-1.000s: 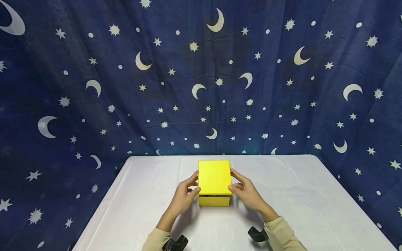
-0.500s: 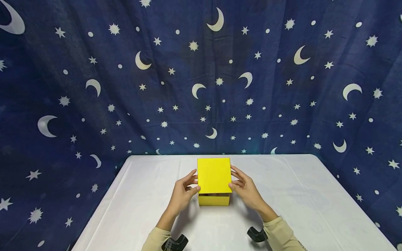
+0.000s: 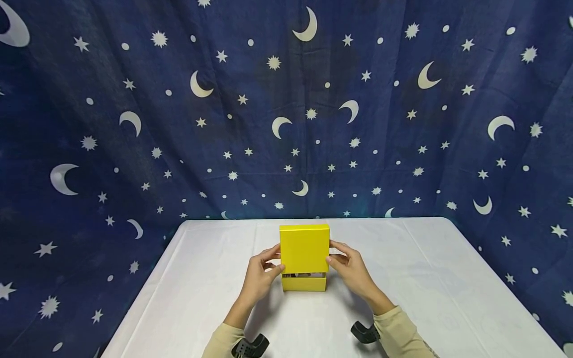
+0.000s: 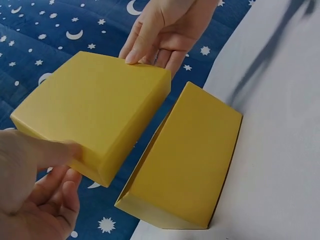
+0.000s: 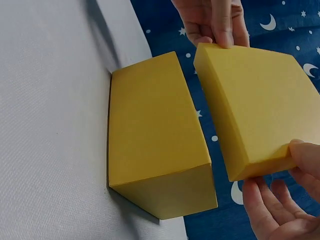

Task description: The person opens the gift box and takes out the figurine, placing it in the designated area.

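Note:
A yellow box lid (image 3: 304, 248) is raised and tilted above the yellow box base (image 3: 304, 284), with its top turned toward the head camera. My left hand (image 3: 259, 276) grips the lid's left side, thumb on the near corner. On the opposite side my right hand (image 3: 351, 271) holds the lid the same way. Through the gap under the lid, small dark and light contents show inside the base, too small to make out. Both wrist views show the lid apart from the base, which stands upright on the table.
A white cloth covers the table (image 3: 215, 298). Behind it hangs a dark blue curtain (image 3: 250, 114) with moons and stars. A black wrist camera (image 3: 250, 346) is strapped at the left sleeve, another black wrist camera (image 3: 364, 332) at the right.
The lid has risen off the base and tipped, its far edge up, so the gap at the front has widened and contents show. Both hands keep their hold on it.

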`<state>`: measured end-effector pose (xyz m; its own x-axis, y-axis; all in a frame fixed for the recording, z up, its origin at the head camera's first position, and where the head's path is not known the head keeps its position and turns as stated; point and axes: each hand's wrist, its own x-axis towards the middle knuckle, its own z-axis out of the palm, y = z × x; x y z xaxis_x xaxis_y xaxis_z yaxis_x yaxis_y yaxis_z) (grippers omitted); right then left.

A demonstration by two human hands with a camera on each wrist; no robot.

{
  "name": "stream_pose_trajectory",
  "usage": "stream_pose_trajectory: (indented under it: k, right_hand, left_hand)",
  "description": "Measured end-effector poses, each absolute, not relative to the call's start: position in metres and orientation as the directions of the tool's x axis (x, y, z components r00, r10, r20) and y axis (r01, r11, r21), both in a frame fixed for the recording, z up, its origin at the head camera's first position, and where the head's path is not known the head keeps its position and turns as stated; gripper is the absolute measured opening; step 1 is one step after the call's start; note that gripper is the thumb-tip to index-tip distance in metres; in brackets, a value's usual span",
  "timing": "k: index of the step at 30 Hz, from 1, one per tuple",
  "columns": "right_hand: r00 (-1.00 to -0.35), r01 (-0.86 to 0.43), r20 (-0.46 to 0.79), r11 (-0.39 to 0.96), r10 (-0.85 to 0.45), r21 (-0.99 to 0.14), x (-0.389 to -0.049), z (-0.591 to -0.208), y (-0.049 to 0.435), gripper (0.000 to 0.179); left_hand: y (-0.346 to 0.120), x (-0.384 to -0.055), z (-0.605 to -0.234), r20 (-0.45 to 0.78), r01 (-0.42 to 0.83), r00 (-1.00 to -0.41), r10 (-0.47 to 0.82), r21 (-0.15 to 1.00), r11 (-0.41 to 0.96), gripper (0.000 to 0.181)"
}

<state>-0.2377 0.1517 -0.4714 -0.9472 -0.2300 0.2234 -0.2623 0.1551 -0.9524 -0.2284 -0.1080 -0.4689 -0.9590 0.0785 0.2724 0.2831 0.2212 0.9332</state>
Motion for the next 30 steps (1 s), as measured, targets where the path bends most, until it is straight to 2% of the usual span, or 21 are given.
stream_pose_trajectory:
  k: [7, 15, 21, 30]
  right_hand:
    - [-0.939, -0.316, 0.279, 0.176, -0.203, -0.932, -0.2379, -0.4710, 0.1486, 0.046]
    - [-0.917, -0.384, 0.348, 0.190, -0.195, -0.904, -0.2373, -0.4730, 0.1476, 0.042]
    - [-0.917, -0.396, 0.373, 0.207, -0.144, -0.894, -0.2367, -0.4717, 0.1454, 0.039]
    - [-0.905, -0.418, 0.420, 0.317, -0.065, -0.852, -0.2390, -0.4718, 0.1445, 0.036]
  left_hand:
    - [-0.1074, -0.2278, -0.4708, 0.344, 0.341, -0.938, 0.031, 0.906, 0.251, 0.043]
    - [-0.1059, -0.2262, -0.4667, 0.368, 0.355, -0.930, 0.002, 0.897, 0.263, 0.042]
    - [-0.1062, -0.2253, -0.4626, 0.380, 0.370, -0.924, 0.028, 0.876, 0.311, 0.042]
    - [-0.1093, -0.2262, -0.4641, 0.360, 0.366, -0.930, 0.078, 0.880, 0.303, 0.039]
